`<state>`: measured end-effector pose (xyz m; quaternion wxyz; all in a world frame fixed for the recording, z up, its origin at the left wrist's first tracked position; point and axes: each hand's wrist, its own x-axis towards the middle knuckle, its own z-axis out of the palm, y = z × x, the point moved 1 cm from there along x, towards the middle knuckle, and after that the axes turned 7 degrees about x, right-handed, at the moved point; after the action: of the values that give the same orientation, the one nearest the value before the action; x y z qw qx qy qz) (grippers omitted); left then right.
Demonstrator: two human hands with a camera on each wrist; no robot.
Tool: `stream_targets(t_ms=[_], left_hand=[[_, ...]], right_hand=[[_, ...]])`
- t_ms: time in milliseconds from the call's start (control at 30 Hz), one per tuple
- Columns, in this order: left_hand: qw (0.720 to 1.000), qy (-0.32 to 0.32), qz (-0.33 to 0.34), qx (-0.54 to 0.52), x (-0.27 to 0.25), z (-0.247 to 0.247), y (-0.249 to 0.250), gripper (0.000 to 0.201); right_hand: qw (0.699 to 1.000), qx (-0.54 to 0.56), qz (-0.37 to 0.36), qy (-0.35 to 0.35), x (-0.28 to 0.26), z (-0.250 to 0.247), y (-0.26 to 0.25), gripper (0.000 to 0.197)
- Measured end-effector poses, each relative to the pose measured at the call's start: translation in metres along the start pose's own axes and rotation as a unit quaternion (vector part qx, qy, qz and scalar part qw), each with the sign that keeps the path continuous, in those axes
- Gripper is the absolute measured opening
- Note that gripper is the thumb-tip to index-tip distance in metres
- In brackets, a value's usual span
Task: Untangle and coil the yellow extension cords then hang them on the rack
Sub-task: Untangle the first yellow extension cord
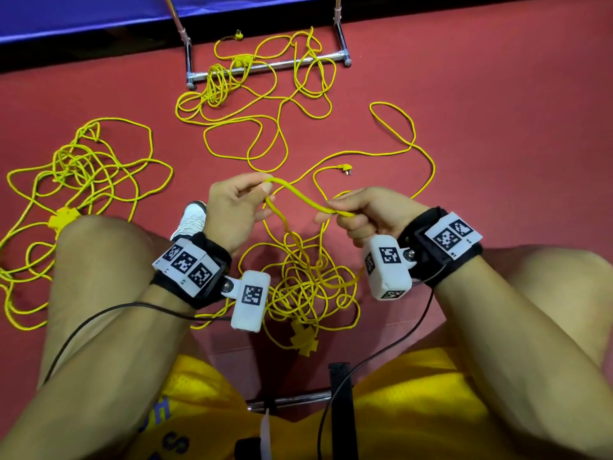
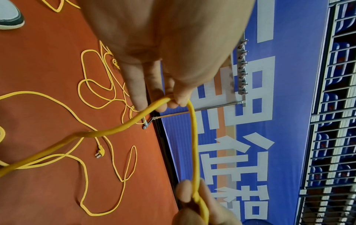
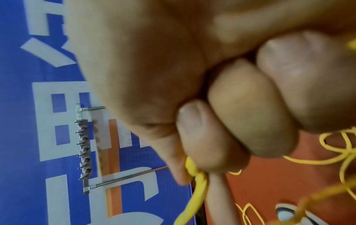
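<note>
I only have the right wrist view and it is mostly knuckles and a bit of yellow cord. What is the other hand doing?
Observer: The left hand pinches the same yellow cord at a bend, and the stretch between it and the right hand hangs in the air.
Operator: Where does the cord go from there?
Observer: It drops into a tangled pile on the red floor between the person's knees.
Operator: Any free end nearby?
Observer: Yes, a plug lies on the floor just beyond the hands.
Operator: Anything hung on the rack?
Observer: Its hooks look bare; cords lie over the rack's base bar.
</note>
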<state>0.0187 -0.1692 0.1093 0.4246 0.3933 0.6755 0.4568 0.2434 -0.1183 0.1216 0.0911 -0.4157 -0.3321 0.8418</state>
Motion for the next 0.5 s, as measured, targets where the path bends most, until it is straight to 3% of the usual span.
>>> stream_targets(t_ms=[67,133,200,267,367,500], left_hand=[[1.000,-0.009,0.006,0.005,-0.003,0.001,0.001,0.021],[0.999,-0.031,0.010,0.009,-0.006,0.002,0.001,0.021],[0.999,-0.052,0.011,0.009,-0.008,0.004,0.001,0.017],[0.998,-0.055,0.009,0.014,-0.008,0.004,0.001,0.017],[0.999,-0.036,-0.010,0.015,-0.006,0.003,0.001,0.022],[0.999,0.000,-0.041,0.006,0.000,-0.004,-0.001,0.021]], right_hand=[[0.998,-0.015,0.008,0.066,0.003,-0.006,-0.001,0.027],[0.983,-0.048,-0.051,0.169,0.011,-0.013,0.000,0.024],[0.946,-0.111,-0.166,0.256,0.019,-0.019,0.003,0.023],[0.879,-0.221,-0.279,0.317,0.023,-0.024,0.005,0.026],[0.792,-0.325,-0.380,0.350,0.023,-0.025,0.007,0.021],[0.726,-0.419,-0.444,0.317,0.020,-0.021,0.007,0.024]])
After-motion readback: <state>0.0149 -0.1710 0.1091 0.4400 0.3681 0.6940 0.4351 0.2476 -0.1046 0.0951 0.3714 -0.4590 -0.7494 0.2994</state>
